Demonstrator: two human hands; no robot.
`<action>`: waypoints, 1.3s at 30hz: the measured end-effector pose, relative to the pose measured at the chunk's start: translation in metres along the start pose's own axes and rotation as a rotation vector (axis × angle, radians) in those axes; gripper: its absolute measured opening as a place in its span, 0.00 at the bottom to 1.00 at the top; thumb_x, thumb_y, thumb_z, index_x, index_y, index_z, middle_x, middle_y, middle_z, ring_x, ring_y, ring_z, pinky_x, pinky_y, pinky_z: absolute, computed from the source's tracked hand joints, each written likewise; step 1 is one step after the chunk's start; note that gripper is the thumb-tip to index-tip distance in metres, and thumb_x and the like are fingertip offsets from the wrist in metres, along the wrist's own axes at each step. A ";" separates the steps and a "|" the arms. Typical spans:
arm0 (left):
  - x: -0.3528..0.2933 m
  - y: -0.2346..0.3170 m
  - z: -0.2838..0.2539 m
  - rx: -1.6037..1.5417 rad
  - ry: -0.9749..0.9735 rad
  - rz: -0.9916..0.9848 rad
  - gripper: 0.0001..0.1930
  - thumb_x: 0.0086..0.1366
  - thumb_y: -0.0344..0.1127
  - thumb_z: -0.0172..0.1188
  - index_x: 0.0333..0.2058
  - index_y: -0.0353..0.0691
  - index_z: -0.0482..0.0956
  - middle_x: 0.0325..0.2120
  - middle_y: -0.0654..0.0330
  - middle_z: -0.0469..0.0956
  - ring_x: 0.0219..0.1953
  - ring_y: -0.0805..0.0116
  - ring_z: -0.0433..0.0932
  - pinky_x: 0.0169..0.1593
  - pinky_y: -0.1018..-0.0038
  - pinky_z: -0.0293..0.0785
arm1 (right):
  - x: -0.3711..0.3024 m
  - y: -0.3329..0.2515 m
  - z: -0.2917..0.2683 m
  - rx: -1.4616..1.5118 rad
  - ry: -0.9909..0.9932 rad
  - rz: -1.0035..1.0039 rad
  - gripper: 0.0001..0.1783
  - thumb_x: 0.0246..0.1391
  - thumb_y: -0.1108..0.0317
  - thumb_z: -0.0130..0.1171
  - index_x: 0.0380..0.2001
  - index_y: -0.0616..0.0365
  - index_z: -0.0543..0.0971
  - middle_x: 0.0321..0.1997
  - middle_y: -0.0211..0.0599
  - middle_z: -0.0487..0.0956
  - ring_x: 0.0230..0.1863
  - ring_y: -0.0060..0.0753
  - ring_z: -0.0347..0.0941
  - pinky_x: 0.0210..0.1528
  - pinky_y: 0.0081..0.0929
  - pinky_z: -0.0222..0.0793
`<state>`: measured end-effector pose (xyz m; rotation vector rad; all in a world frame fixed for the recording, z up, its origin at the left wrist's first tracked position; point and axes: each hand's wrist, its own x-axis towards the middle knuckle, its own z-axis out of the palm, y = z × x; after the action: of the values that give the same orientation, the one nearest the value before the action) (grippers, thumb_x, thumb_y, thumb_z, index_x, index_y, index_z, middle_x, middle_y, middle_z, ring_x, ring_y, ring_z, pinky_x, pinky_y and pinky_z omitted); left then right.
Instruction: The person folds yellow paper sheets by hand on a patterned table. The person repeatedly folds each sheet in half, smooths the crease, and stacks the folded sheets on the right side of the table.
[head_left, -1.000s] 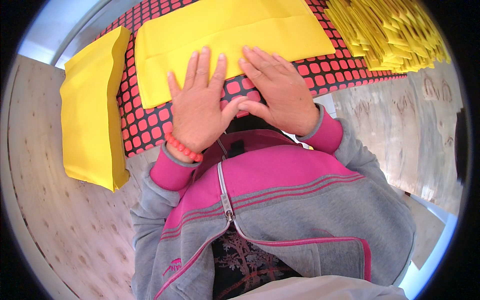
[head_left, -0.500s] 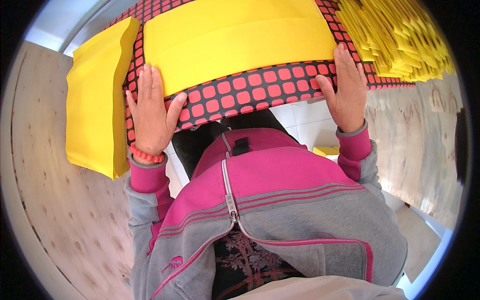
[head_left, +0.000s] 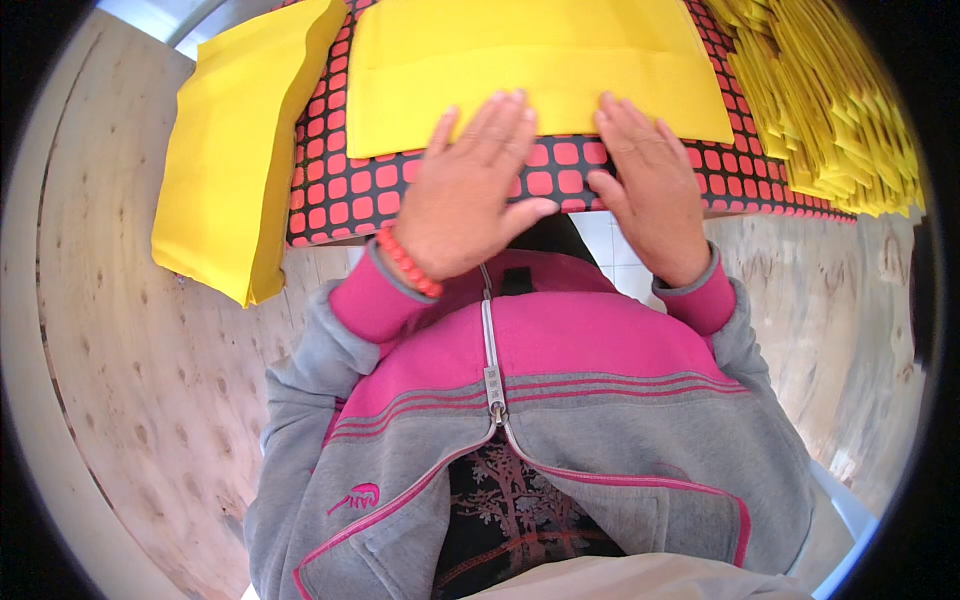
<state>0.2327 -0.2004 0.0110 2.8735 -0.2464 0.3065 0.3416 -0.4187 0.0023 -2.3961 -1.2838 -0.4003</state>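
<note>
A yellow cloth sheet [head_left: 530,60] lies flat on the table, a fold line crossing it from side to side. My left hand [head_left: 465,195], with a red bead bracelet [head_left: 407,262] at its wrist, rests its fingertips on the near edge of the cloth. My right hand [head_left: 648,190] touches the same edge a little to the right. Both hands are flat, palms down, with thumbs spread out, and neither grips anything. The palms reach over the front edge of the table.
A red-and-black patterned cover [head_left: 375,190] lies over the table. At the left, a thick yellow fabric stack [head_left: 230,150] hangs over the edge. Several folded yellow pieces [head_left: 830,110] are piled at the right. Wooden panels [head_left: 130,330] stand on both sides.
My left hand has moved right from the cloth's left corner, and my right hand has shifted slightly left, so they are closer together. The whole view has shifted somewhat.
</note>
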 end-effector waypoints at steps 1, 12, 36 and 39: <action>-0.008 -0.007 -0.003 0.015 -0.009 -0.030 0.43 0.66 0.52 0.61 0.73 0.38 0.57 0.74 0.49 0.55 0.77 0.52 0.52 0.76 0.51 0.44 | -0.007 0.006 -0.004 -0.013 0.011 0.025 0.32 0.60 0.57 0.64 0.64 0.60 0.72 0.71 0.44 0.71 0.73 0.46 0.65 0.73 0.49 0.56; -0.051 -0.060 -0.033 0.323 -0.005 -0.278 0.36 0.68 0.46 0.61 0.70 0.35 0.63 0.73 0.49 0.58 0.75 0.53 0.57 0.74 0.43 0.41 | -0.044 0.060 -0.031 -0.314 0.204 0.279 0.32 0.62 0.50 0.62 0.61 0.62 0.75 0.69 0.50 0.72 0.70 0.49 0.67 0.72 0.52 0.55; 0.014 -0.038 -0.038 0.246 0.030 0.055 0.26 0.60 0.26 0.60 0.59 0.34 0.73 0.53 0.49 0.79 0.52 0.48 0.80 0.55 0.60 0.77 | -0.010 0.039 -0.028 -0.185 0.237 0.105 0.33 0.55 0.56 0.69 0.60 0.63 0.75 0.68 0.49 0.72 0.70 0.50 0.66 0.72 0.53 0.54; 0.023 -0.037 -0.040 0.322 0.090 0.116 0.20 0.58 0.26 0.58 0.51 0.34 0.75 0.41 0.54 0.80 0.41 0.51 0.81 0.53 0.60 0.77 | 0.006 0.030 -0.017 -0.084 0.164 -0.029 0.33 0.54 0.62 0.68 0.62 0.60 0.73 0.68 0.46 0.72 0.69 0.48 0.67 0.72 0.51 0.57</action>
<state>0.2539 -0.1584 0.0460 3.1560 -0.3792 0.5420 0.3686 -0.4375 0.0142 -2.3592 -1.2514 -0.6573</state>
